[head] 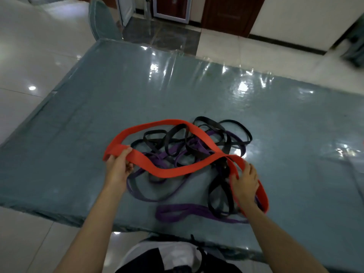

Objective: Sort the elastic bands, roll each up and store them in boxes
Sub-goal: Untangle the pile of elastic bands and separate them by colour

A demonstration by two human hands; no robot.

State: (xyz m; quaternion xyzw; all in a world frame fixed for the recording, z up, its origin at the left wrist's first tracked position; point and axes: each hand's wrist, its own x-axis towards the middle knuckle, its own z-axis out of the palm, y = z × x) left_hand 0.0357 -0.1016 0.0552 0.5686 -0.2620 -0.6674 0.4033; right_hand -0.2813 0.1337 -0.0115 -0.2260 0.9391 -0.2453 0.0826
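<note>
Pale glossy floor tiles (29, 62) are showing at nine o'clock, running up to the worktop's left edge, which is slanting from ten o'clock down to eight. The worktop (94, 107) is wearing a teal cloth under clear, glaring plastic, and its left half is lying bare, giving wide room on that side. A teal chair (103, 20) is standing just past the far corner at eleven o'clock.

The left hand (118, 166) is gripping the red elastic band (173, 170) at its left bend, fingers (129, 167) curling under the strap and thumb lying on top. The band is hanging lifted in a wide twisted loop, crossing over itself toward three o'clock of the pile.

Beneath it, near the worktop's near edge at six o'clock, the black elastic bands (222, 133) and purple elastic bands (177, 211) are lying tangled together; one purple loop is sitting just beside that edge.

The right hand (245, 184) is holding the red band's right bend, fingers wrapping over the strap, with the loop drooping past the wrist.

Beyond it, toward three o'clock, the worktop is stretching bare to the frame's border. A dark wooden door (230, 12) is standing at one o'clock.
</note>
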